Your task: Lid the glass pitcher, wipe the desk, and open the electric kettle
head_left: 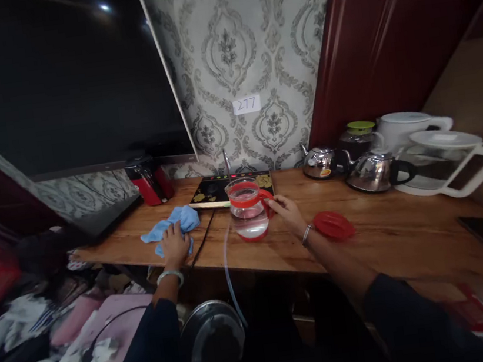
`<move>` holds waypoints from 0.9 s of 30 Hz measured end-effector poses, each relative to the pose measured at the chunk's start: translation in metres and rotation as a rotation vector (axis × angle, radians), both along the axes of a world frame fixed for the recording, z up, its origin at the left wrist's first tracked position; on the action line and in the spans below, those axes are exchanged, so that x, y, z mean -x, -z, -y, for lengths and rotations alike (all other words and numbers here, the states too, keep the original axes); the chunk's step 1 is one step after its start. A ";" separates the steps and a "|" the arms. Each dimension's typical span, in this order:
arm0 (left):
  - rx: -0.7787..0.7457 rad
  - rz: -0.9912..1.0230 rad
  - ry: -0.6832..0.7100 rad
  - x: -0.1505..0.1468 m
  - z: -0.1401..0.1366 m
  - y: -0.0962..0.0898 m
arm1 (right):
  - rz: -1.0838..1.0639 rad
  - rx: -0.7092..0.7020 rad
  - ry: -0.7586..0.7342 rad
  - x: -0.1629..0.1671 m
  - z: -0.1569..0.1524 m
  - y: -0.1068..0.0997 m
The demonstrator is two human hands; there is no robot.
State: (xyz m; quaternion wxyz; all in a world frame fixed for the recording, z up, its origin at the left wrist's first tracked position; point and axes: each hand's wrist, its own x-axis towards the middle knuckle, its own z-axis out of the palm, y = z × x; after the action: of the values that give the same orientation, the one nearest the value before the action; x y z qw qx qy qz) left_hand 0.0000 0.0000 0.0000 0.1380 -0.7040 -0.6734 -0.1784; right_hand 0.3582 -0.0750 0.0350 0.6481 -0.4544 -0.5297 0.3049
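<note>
Blue cloth under left hand; right hand grips jug handle.

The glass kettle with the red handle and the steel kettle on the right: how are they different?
The glass kettle is clear, shows water inside and has no lid; the steel kettle is shiny metal and closed. The right hand holds the glass kettle's red handle; nobody touches the steel kettle, whose handle is black. Both stand upright on the wooden table.

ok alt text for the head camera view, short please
A person's right hand grips the red handle of a glass kettle with a little water in it on a wooden table, while the left hand presses on a blue cloth. A red lid lies beside the right wrist; more kettles stand at the back right.
</note>
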 end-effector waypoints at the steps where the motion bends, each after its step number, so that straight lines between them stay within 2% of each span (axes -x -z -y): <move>1: 0.000 -0.003 0.001 0.001 -0.001 0.001 | -0.011 0.007 -0.010 0.001 -0.002 -0.003; 6: 0.003 -0.007 0.006 0.005 -0.004 0.003 | -0.107 0.045 -0.029 0.009 -0.003 -0.013; 13: -0.005 -0.006 0.008 0.005 -0.003 0.004 | -0.174 0.068 -0.058 0.018 0.010 -0.016; 27: -0.030 -0.007 0.017 0.008 -0.005 0.008 | -0.368 0.109 0.006 0.022 0.030 -0.021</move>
State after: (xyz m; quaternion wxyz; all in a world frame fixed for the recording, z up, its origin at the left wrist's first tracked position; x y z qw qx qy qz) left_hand -0.0079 0.0048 -0.0077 0.1494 -0.7084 -0.6640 -0.1871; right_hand 0.3363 -0.1052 0.0556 0.7093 -0.4269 -0.3837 0.4092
